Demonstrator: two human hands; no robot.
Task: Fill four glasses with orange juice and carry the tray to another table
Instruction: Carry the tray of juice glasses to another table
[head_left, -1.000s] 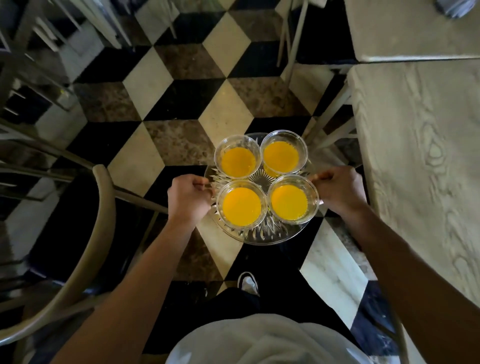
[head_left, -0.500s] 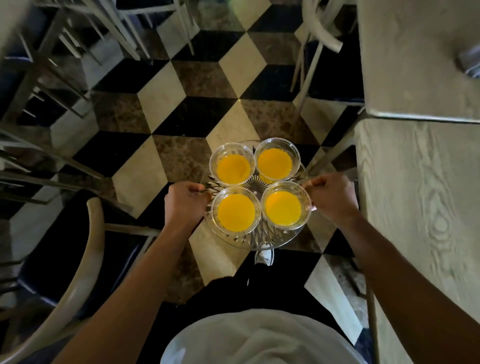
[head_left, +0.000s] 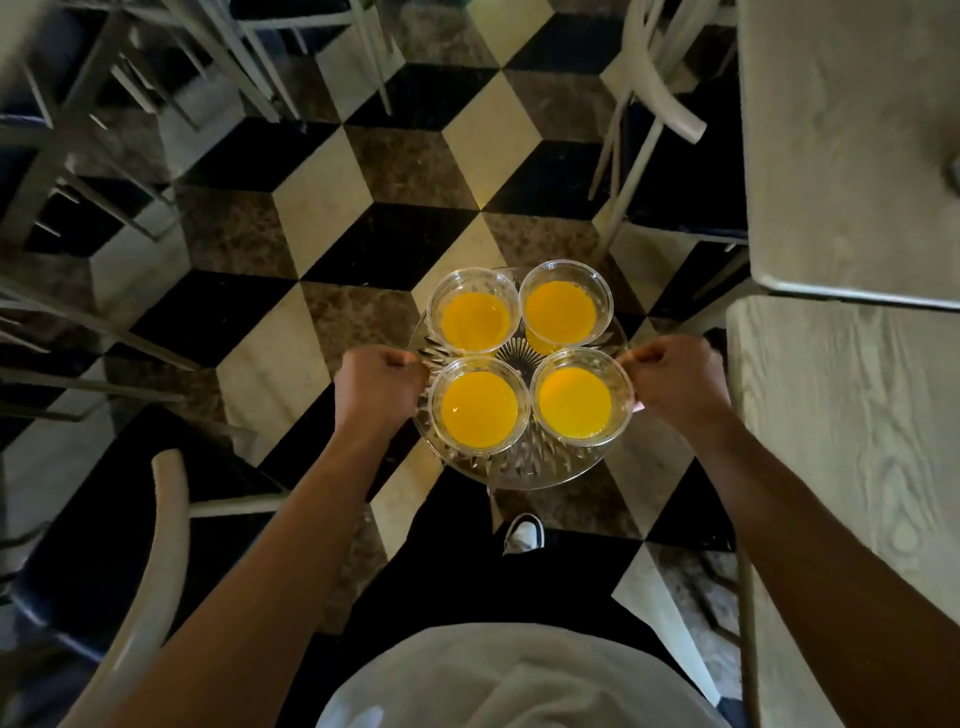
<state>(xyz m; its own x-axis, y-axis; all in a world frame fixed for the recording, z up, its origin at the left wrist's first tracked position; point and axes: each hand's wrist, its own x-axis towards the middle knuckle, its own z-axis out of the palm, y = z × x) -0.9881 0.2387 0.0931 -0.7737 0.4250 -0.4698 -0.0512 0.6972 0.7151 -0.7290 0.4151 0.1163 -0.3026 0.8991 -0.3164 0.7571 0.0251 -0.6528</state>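
A round cut-glass tray (head_left: 519, 465) hangs level in the air above the chequered floor. On it stand several clear glasses full of orange juice: far left (head_left: 475, 322), far right (head_left: 561, 310), near left (head_left: 479, 409), near right (head_left: 575, 402). My left hand (head_left: 376, 392) is closed on the tray's left rim. On the opposite rim my right hand (head_left: 675, 382) grips the tray. Both arms reach forward from the bottom of the view.
Two pale wood-grain tables (head_left: 852, 415) (head_left: 841, 140) line the right side, close to my right arm. A chair with a curved white back (head_left: 150, 561) stands at the lower left, another chair (head_left: 660, 156) at the upper right. More chair legs (head_left: 130, 130) crowd the upper left. My shoe (head_left: 524, 535) shows below the tray.
I have walked forward along the aisle with the tray held in both hands. The tables on the right and the chairs have slid down and nearer in view.
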